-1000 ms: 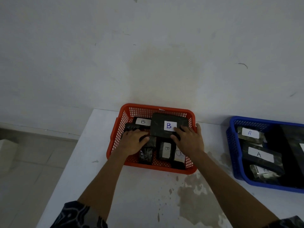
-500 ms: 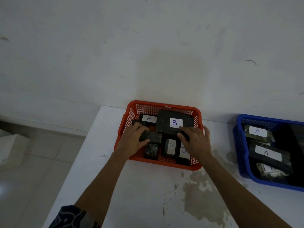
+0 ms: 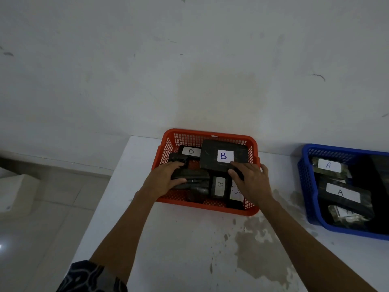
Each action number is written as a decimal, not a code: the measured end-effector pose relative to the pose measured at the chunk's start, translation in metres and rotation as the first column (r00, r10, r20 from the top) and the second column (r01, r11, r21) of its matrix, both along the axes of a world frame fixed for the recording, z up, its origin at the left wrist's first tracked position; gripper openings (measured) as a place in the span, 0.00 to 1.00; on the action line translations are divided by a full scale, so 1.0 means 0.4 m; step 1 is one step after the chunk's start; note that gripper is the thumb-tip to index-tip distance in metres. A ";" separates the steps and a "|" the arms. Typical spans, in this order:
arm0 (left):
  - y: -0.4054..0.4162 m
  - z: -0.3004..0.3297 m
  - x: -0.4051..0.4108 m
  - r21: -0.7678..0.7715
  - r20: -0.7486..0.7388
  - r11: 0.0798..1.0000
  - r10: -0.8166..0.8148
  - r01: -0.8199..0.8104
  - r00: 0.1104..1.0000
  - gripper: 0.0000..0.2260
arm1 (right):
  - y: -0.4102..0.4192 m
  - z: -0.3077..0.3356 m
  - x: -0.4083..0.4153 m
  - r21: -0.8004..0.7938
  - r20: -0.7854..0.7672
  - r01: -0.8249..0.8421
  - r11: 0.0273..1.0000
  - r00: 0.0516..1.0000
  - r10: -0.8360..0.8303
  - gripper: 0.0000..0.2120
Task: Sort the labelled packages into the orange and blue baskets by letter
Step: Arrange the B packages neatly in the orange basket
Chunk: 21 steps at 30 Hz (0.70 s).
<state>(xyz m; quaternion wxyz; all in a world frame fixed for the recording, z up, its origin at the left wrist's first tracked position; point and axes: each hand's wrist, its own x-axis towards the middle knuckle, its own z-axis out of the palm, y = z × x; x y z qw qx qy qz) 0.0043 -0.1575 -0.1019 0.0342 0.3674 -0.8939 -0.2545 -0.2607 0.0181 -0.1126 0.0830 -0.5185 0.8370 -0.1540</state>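
Observation:
The orange basket (image 3: 210,134) stands against the wall, filled with several black packages labelled B. My left hand (image 3: 163,181) grips a dark package (image 3: 194,178) at the basket's left middle, thumb under it, fingers over it. My right hand (image 3: 252,182) has its fingertips on the near edge of the large black package (image 3: 212,154) with a white B label, which lies tilted on top at the back right. The blue basket (image 3: 305,186) at the right edge holds several packages labelled A.
Both baskets sit on a white table (image 3: 189,249) with a stained, flaked patch in front of the orange basket. The table's left edge drops to a tiled floor. The wall runs right behind the baskets.
Both hands stay inside the orange basket. My left hand has closed further round the dark package. The view has shifted slightly.

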 end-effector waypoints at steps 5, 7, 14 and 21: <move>-0.004 0.033 -0.004 0.230 -0.114 0.973 0.054 -0.027 0.992 0.11 | -0.005 0.013 0.003 -0.034 0.039 0.013 0.999 0.999 -0.011 0.32; 0.000 0.047 -0.009 0.340 -0.098 0.940 0.075 -0.037 0.992 0.08 | -0.005 0.030 0.016 -0.082 0.050 0.019 0.996 0.999 -0.015 0.33; 0.016 0.076 -0.014 0.738 -0.018 0.651 0.282 -0.178 0.959 0.13 | -0.020 0.054 0.090 -0.181 0.470 -0.132 0.975 0.859 0.203 0.26; 0.037 0.077 -0.005 0.831 -0.141 0.546 0.386 -0.103 0.911 0.14 | -0.033 0.056 0.081 -0.132 0.477 0.022 0.991 0.878 0.044 0.11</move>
